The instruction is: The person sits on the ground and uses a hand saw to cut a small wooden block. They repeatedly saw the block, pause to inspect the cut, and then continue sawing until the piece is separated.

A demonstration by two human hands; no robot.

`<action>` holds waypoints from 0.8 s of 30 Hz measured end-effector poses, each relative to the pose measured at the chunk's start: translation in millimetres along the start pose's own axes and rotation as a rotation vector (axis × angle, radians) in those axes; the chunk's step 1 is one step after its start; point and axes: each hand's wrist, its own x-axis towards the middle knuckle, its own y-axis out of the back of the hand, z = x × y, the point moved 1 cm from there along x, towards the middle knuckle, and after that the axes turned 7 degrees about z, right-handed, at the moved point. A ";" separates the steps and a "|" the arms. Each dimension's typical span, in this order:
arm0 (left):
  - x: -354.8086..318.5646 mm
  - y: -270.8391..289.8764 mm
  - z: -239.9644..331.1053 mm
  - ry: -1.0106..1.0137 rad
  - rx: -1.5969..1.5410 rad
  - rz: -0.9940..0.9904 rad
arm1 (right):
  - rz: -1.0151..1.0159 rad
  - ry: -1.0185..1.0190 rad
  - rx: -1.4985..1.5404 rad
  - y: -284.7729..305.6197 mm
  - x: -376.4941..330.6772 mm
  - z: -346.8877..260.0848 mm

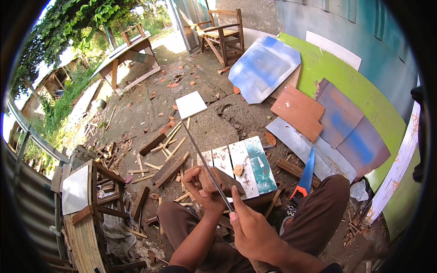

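My left hand [205,193] is closed around a reddish-brown wooden block [234,184], held up over the low slatted table. In my right hand [259,234] is a machete [200,154], its long thin blade seen nearly edge-on and pointing forward and left. The blade crosses the block and appears to lie against it; exact contact is hard to tell. My right thumb and forefinger lie along the base of the blade. A small pale wood chunk [238,170] rests on the white-and-green slatted table [260,159] just beyond the block.
A blue handsaw [307,170] with an orange handle leans beside my right knee. Wood strips and offcuts [170,170] litter the ground at left. Painted sheets [264,68] lean against the right wall. A wooden chair [223,36] stands behind; a wooden frame [107,195] is at left.
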 end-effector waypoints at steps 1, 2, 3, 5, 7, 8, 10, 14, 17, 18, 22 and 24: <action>0.0 0.8 -0.4 0.005 0.000 -0.006 | -0.013 -0.006 -0.005 1.1 1.1 -1.0; 0.1 2.0 -0.7 0.006 0.007 -0.005 | -0.025 -0.024 -0.001 1.7 2.5 -1.7; 0.2 3.3 -0.9 0.002 0.017 0.002 | -0.027 -0.026 0.001 2.2 4.0 -2.4; 0.7 5.4 -1.4 0.015 0.019 0.000 | -0.022 -0.034 -0.012 2.7 7.0 -2.8; 1.2 7.1 -1.0 0.031 0.033 0.000 | -0.006 -0.046 -0.043 2.7 8.7 -2.5; 1.3 7.8 -0.4 0.042 0.043 -0.003 | -0.010 -0.059 -0.044 2.3 9.1 -2.3; 2.0 9.8 1.2 0.052 0.063 -0.013 | -0.016 -0.080 -0.049 1.3 8.9 -2.0; 10.2 16.3 6.6 0.016 0.068 -0.106 | -0.028 -0.099 -0.094 0.6 7.1 -3.1; 38.2 19.4 20.0 -0.046 -0.013 -0.084 | -0.056 -0.127 -0.094 3.3 5.7 -3.4; 54.0 17.0 27.6 -0.068 -0.054 -0.058 | -0.060 -0.135 -0.096 4.9 5.2 -3.3; 149.3 -8.7 88.1 -0.436 0.185 -0.166 | -0.072 -0.142 -0.088 8.8 2.6 -3.2; 194.1 -33.7 124.8 -0.628 0.286 -0.192 | -0.093 -0.154 -0.090 9.7 2.3 -4.1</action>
